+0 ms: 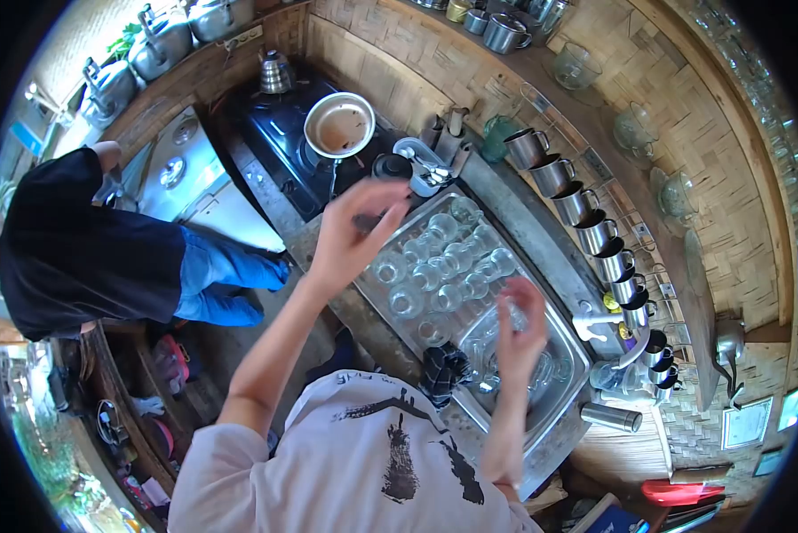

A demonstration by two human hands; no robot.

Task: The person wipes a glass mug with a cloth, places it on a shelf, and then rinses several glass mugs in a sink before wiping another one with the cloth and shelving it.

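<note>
Woven wall (727, 169), wooden shelf (596, 108), grey countertop (369, 327), grey floor (230, 345), bright daylight (70, 53) at upper left

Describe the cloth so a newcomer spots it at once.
Find the steel sink beside rows of clear glasses. At its edge nearest the white shirt sits a crumpled cloth. It's the dark, soft heap among shiny metal and clear glass.

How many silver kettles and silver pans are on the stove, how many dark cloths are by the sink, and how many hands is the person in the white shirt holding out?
Silver kettle: 1
Silver pan: 1
Dark cloth: 1
Hands, left hand and right hand: 2
Total: 5
</note>
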